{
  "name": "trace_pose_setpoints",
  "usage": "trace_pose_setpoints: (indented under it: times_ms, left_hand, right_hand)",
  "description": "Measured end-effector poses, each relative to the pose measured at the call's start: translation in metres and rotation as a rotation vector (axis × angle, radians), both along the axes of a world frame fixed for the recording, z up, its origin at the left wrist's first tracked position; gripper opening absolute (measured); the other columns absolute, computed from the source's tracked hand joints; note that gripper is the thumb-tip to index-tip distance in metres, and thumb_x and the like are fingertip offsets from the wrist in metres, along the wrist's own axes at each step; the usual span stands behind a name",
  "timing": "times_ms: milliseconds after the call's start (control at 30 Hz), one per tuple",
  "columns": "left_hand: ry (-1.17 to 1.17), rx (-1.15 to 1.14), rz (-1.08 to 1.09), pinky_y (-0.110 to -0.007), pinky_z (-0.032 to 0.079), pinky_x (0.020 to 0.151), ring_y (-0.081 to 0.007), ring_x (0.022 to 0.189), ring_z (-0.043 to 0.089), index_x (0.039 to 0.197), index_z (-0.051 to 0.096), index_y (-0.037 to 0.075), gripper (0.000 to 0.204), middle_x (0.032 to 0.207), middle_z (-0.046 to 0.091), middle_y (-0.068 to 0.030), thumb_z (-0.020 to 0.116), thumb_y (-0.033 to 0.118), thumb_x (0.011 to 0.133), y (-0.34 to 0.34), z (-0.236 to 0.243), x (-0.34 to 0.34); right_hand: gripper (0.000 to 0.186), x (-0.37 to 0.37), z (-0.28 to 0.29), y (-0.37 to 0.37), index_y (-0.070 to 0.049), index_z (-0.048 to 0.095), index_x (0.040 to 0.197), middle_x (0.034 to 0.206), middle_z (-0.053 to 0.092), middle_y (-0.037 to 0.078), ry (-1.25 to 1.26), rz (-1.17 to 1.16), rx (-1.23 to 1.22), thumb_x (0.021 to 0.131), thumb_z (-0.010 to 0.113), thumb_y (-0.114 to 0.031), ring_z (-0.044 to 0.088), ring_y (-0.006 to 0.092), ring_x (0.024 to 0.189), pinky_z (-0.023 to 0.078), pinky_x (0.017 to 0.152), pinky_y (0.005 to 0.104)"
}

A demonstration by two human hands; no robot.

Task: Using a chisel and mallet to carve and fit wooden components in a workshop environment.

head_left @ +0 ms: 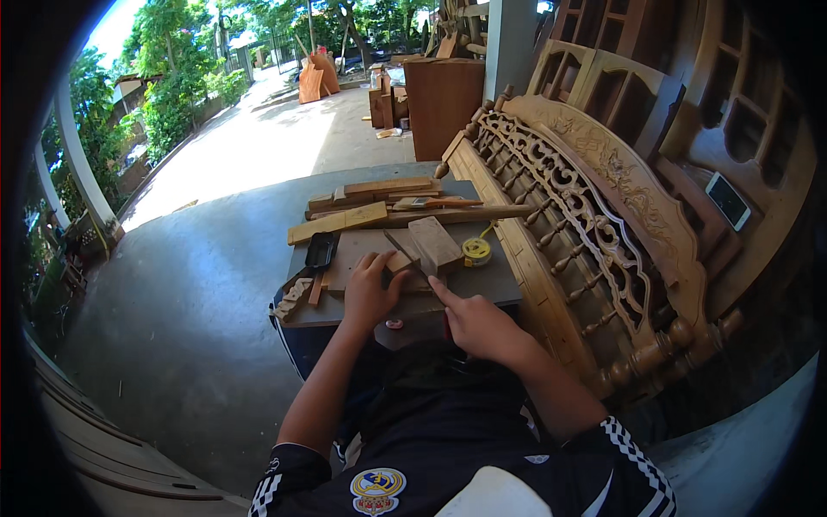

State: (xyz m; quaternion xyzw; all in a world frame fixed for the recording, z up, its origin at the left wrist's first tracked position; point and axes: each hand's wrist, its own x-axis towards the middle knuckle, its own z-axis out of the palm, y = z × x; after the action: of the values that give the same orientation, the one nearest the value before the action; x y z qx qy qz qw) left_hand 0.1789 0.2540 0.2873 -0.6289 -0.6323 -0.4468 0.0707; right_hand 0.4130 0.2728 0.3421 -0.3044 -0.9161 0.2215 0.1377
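Note:
My left hand [370, 291] is closed on a small light wood block [399, 262], its fingertips pressing it onto a flat wooden board [351, 255]. My right hand [484, 326] grips what looks like a handsaw, index finger stretched along its thin blade [420, 261]. The blade slants away from me and lies against the right side of the small block. Most of the handle is hidden under my right hand. A thicker wood block [436, 243] sits just beyond the blade. To its right rests a yellow tape measure [476, 251] with some tape pulled out.
Several wood strips [379, 209] lie stacked along the work table's [323, 314] far side. A black tray-like case [321, 251] and a carved wood piece [294, 297] are at the left. Carved furniture panels [586, 215] lean close on the right, with a phone [728, 201] on them.

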Motion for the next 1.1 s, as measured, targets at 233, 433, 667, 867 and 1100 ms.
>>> trace_pose_setpoints:
  times_ms: [233, 433, 667, 867, 1100]
  left_hand:
    - [-0.016, -0.012, 0.116, -0.045, 0.052, 0.086, -0.0395, 0.099, 0.064, 0.117, 0.067, 0.003, 0.039, 0.103, 0.067, -0.0192, 0.076, 0.022, 0.084, -0.002, 0.001, 0.009]
    - [-0.008, 0.021, 0.14, -0.045, 0.051, 0.088, -0.0375, 0.101, 0.063, 0.117, 0.067, 0.003, 0.041, 0.102, 0.066, -0.0172, 0.076, 0.026, 0.084, 0.003, -0.004, 0.002]
    - [-0.02, 0.009, 0.048, -0.045, 0.052, 0.086, -0.0364, 0.1, 0.064, 0.115, 0.068, 0.002, 0.041, 0.101, 0.066, -0.0162, 0.076, 0.028, 0.084, 0.005, -0.003, 0.003]
    - [-0.05, 0.01, 0.143, -0.044, 0.052, 0.084, -0.0373, 0.096, 0.065, 0.114, 0.07, 0.004, 0.04, 0.099, 0.067, -0.0167, 0.078, 0.028, 0.083, 0.002, -0.001, 0.014]
    - [-0.045, 0.04, 0.113, -0.044, 0.052, 0.083, -0.0389, 0.094, 0.065, 0.113, 0.071, 0.003, 0.039, 0.096, 0.067, -0.018, 0.078, 0.028, 0.083, 0.006, 0.0, -0.001]
  right_hand:
    - [0.062, -0.002, -0.003, -0.007, -0.008, 0.032, 0.156, 0.079, 0.067, 0.031, -0.042, -0.026, 0.034, 0.098, 0.051, -0.013, 0.067, 0.0478, 0.076, 0.055, 0.075, 0.0539]
    - [0.061, 0.043, 0.013, -0.034, -0.019, 0.032, 0.156, 0.078, 0.066, 0.03, -0.068, -0.083, -0.075, 0.099, 0.052, -0.016, 0.066, 0.0486, 0.076, 0.055, 0.076, 0.0544]
    - [0.062, 0.001, 0.007, 0.01, -0.019, 0.035, 0.156, 0.078, 0.065, 0.031, 0.019, -0.031, -0.008, 0.097, 0.054, -0.011, 0.065, 0.0481, 0.075, 0.052, 0.077, 0.052]
    - [0.059, -0.001, 0.008, -0.004, -0.014, 0.036, 0.155, 0.079, 0.065, 0.032, -0.012, -0.056, 0.001, 0.098, 0.052, -0.01, 0.064, 0.0498, 0.076, 0.052, 0.077, 0.0538]
    - [0.059, 0.038, 0.022, -0.032, -0.013, 0.034, 0.155, 0.081, 0.066, 0.032, -0.064, -0.07, -0.072, 0.099, 0.051, -0.013, 0.066, 0.0501, 0.081, 0.052, 0.081, 0.0551]
